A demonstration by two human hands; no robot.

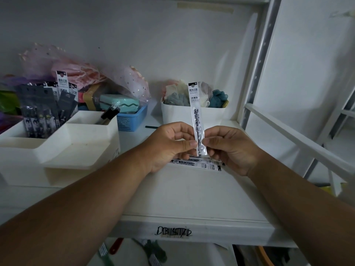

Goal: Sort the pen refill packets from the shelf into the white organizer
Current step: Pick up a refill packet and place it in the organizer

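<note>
A white pen refill packet (195, 110) stands upright above the shelf, pinched at its lower end by both my left hand (169, 145) and my right hand (228, 148). More white refill packets (201, 163) lie flat on the shelf (192, 192) just under my hands, partly hidden by them. The white organizer (76, 148) stands at the left. Its back left compartment holds several dark and white packets (44, 108) standing up. Its front compartment looks bare.
A blue basket (132, 120) with a teal case stands behind the organizer. A white bin (176, 114) of cloth items sits at the back, behind the raised packet. Pink netting is piled at the back left. A metal shelf post (257, 60) rises at the right.
</note>
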